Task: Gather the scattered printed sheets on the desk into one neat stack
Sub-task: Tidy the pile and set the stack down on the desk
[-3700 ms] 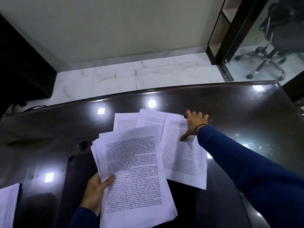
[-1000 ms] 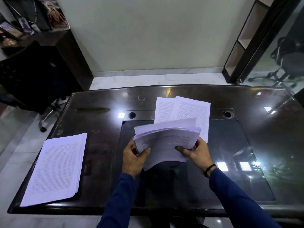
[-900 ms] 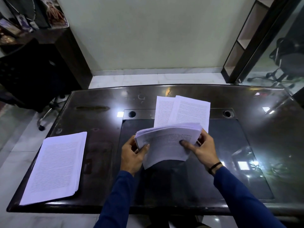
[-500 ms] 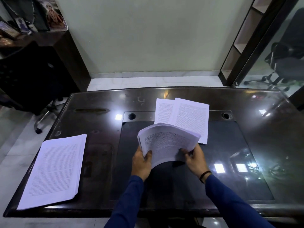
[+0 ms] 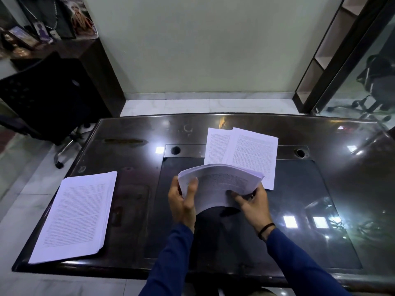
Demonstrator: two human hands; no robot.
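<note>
Far left of the grip, well apart from both hands: a thick stack of printed sheets lying flat on the dark glossy desk, near its L front corner, edges a bit fanned on the R side. Behind it, off the desk, a black office chair.

Left hand: holds the L side of the held bundle, thumb on top of the pages, remaining fingers hidden underneath, so it's pinching the paper btwn thumb and fingers. Blue sleeve runs back toward the camera.

The bundle sits btwn the two hands, above the desk's darker inset panel. It's bowed upward in the middle, top edge arching, lower edge curling under. Page edges look uneven at the top R corner. Whether the bottom touches the desk: can't tell.

Right hand: grips the bundle's lower R part, thumb pressed on the top page, fingers curled behind the sheets — also pinching paper. Black band on the wrist.

Just past the grip, away from the person and slightly R: two loose sheets flat on the desk, overlapping, the R one on top and tilted; their near edges are hidden behind the bundle. Round cable holes sit L and R of them.

Far R: glass partition w/ another chair behind it.
</note>
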